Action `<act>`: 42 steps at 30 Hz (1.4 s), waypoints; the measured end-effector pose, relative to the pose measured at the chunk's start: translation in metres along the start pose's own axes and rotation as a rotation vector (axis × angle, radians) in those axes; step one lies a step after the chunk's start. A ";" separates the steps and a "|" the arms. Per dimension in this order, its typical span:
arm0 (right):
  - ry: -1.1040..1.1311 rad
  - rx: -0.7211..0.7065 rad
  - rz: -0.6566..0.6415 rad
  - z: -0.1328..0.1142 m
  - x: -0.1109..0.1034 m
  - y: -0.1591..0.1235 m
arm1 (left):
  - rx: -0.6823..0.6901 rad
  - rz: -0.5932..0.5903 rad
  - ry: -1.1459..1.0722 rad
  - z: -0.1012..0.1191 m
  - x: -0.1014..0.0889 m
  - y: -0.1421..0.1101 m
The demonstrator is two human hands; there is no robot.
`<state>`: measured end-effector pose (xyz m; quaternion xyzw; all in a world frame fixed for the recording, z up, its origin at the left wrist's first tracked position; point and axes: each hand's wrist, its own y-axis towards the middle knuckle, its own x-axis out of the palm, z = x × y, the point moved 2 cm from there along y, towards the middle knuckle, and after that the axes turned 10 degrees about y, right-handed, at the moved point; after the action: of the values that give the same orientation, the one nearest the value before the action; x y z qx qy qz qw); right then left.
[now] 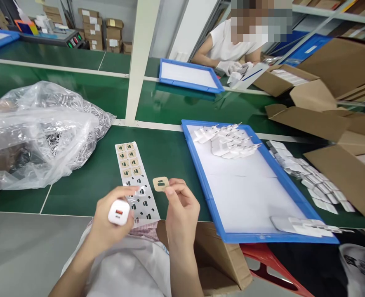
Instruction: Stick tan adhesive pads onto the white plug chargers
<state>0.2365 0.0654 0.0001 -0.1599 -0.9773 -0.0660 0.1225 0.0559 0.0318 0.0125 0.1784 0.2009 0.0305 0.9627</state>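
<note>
Mid-unit, I'd say. Left hand (104, 220) grips a white charger (119, 221), port end up; right hand (182, 208) pinches a tan sticker (156, 184) at its edge, between thumb and fingers. Sticker is off the sheet and near the charger — not touching; no tan on the port face.

Sheet (142, 179) lies on the desk (83, 165), partly behind left hand: eight stickers left in the top rows, only small dark cutouts lower down, so over half looks used.

Blue-rimmed tray (202, 181) to the right: pile of chargers (231, 144) at the far end, a few more at the near right corner. Rows of white pieces (321, 183) on the desk beyond it — can't tell whether any of these carry stickers.
</note>
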 end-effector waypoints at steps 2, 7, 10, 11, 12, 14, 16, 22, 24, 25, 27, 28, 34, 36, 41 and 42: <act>-0.147 0.008 -0.006 0.015 -0.010 0.009 | -0.066 -0.034 0.310 -0.013 -0.010 0.006; -0.331 0.055 -0.111 0.035 -0.023 0.012 | -0.121 -0.358 0.730 -0.036 -0.014 0.019; -0.427 0.064 -0.183 0.034 -0.022 0.007 | -0.120 -0.435 0.778 -0.040 -0.010 0.022; -0.457 0.064 -0.206 0.034 -0.021 0.005 | -0.126 -0.446 0.782 -0.041 -0.009 0.022; -0.485 0.062 -0.231 0.034 -0.019 0.003 | -0.132 -0.454 0.782 -0.042 -0.008 0.023; -0.541 0.055 -0.282 0.037 -0.016 0.000 | -0.140 -0.461 0.779 -0.044 -0.006 0.023; -0.594 0.038 -0.322 0.040 -0.014 -0.003 | -0.152 -0.464 0.772 -0.045 -0.006 0.024; -0.724 -0.089 -0.344 0.052 -0.014 -0.009 | -0.193 -0.501 0.768 -0.045 -0.006 0.027; -0.758 -0.144 -0.323 0.054 -0.014 -0.012 | -0.206 -0.522 0.754 -0.045 -0.006 0.028; -0.777 -0.179 -0.314 0.054 -0.014 -0.014 | -0.213 -0.530 0.748 -0.044 -0.006 0.028; -0.853 -0.305 -0.309 0.054 -0.013 -0.017 | -0.224 -0.541 0.742 -0.044 -0.005 0.029; -0.911 -0.393 -0.310 0.054 -0.012 -0.018 | -0.225 -0.546 0.741 -0.044 -0.005 0.029; -1.156 -0.736 -0.293 0.050 -0.013 -0.019 | -0.230 -0.582 0.726 -0.043 -0.003 0.029; -1.174 -0.766 -0.283 0.051 -0.013 -0.016 | -0.233 -0.569 0.722 -0.042 -0.004 0.030; -1.155 -0.734 -0.247 0.053 -0.018 -0.015 | -0.214 -0.540 0.690 -0.042 -0.001 0.031; -1.112 -0.714 -0.250 0.052 -0.020 -0.015 | -0.207 -0.532 0.680 -0.043 -0.001 0.031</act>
<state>0.2385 0.0546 -0.0568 -0.0863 -0.8244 -0.3067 -0.4678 0.0386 0.0746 -0.0128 0.0029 0.5411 -0.1416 0.8290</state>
